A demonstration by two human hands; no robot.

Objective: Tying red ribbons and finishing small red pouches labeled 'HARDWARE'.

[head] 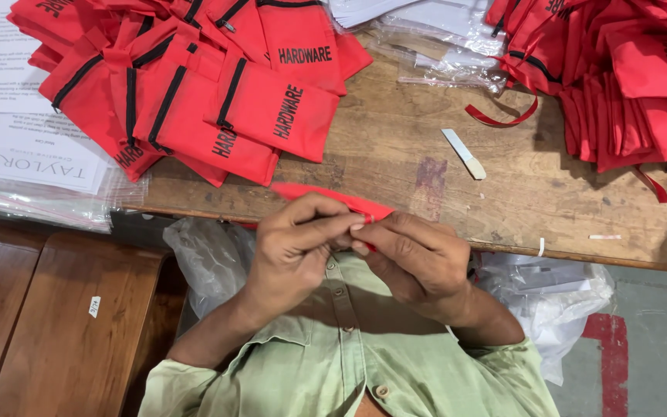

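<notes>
Item: red fabric pouch (326,197), held at the near edge of the wooden table (395,147), just above the person's chest; most of it is hidden behind the hands, with only its far rim and a small red tip at the fingertips showing

Left hand (299,243): fingers curled, thumb and forefinger pinched shut on a small red part of the pouch – whether drawstring end or hem cannot be told

Right hand (414,259): meets the left fingertip to fingertip, likewise pinched on the same red part; the two hands are together, touching

Handling note, as a judgement: the work looks like fine finger work on a cord or edge of the pouch. It would go best with the pinch kept close to the tip, the cloth held taut between the two hands, and the pouch body left resting against the table edge so that it does not swing

Surroundings:
- far left, a heap of red pouches (187,85) with black trim and black lettering, overlapping one another
- far right, a second heap of red pouches (634,77), red ribbon ends trailing from it
- between the heaps, clear plastic sleeves (434,46) and white sheets
- left edge, printed paper sheets (9,93) in clear wrap
- a small white strip (463,153) lying alone on the bare wood, well apart from the hands
- near, below the table edge, crumpled clear plastic bags (210,259) on both sides of the person – pale green shirt (349,363) between them
</notes>
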